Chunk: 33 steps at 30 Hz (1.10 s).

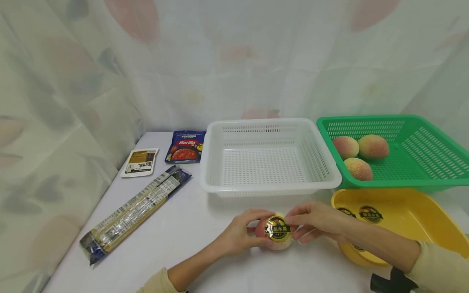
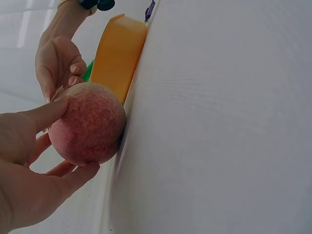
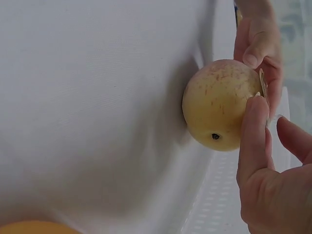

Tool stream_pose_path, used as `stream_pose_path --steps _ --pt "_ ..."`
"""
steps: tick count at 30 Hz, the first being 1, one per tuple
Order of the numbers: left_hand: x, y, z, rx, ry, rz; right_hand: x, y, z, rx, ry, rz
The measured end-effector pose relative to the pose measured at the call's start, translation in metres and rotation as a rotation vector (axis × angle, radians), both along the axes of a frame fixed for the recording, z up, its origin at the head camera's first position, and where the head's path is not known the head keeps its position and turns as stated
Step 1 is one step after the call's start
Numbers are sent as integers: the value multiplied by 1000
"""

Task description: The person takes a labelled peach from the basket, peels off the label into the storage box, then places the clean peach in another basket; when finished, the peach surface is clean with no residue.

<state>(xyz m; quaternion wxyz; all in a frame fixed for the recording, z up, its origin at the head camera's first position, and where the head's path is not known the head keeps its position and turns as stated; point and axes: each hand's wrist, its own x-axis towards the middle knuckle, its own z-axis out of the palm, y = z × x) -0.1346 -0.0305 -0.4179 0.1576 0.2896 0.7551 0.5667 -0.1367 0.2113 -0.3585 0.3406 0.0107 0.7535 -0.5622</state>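
A red and pale yellow peach [image 1: 261, 230] rests on the white table in front of the white basket. A round black and gold fruit sticker [image 1: 277, 229] lies on its upper side. My left hand [image 1: 238, 232] grips the peach from the left, thumb and fingers around it. From the right, my right hand [image 1: 318, 221] reaches the sticker's edge. Seen from the right wrist, an index finger [image 3: 255, 129] touches the peach beside the sticker, whose edge stands slightly off the skin, while the thumb [image 3: 295, 139] is apart from it.
Behind the peach stands a white basket [image 1: 271, 188]. A green basket [image 1: 421, 182] at right holds three peaches [image 1: 373, 147]. Stickers [image 1: 371, 214] lie in the yellow basin [image 1: 432, 215] under my right forearm. At left are a long packet [image 1: 135, 213], a Barilla pouch [image 1: 185, 147] and a small sachet [image 1: 140, 162].
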Motion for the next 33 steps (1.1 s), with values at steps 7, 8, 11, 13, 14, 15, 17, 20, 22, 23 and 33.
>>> stream_pose_path --steps 7,8,11,13,14,15,17,20,22,23,33 --pt "-2 3 0 -2 22 -1 1 -6 1 46 53 -8" --pt "-2 3 0 0 24 -2 1 -7 1 48 57 -15" --pt "-2 4 0 2 20 -6 1 -8 1 31 63 -41" --pt "-2 4 1 3 12 -10 1 -8 1 5 69 -51" --pt "-2 4 1 2 8 -12 2 -8 2 -8 74 -54" --pt "-2 5 1 1 5 -14 2 -8 2 -16 80 -56" --pt "-1 5 2 -1 3 -15 2 -6 4 -18 93 -56" --pt "-1 5 2 -7 3 -15 3 -3 8 5 117 -46" --pt "-1 5 2 -11 5 -15 2 2 12 7 131 -33" --pt "-1 5 1 -12 6 -14 2 6 15 3 134 -29" --pt "-1 5 0 -7 12 -5 -7 93 28 -33 146 -35"
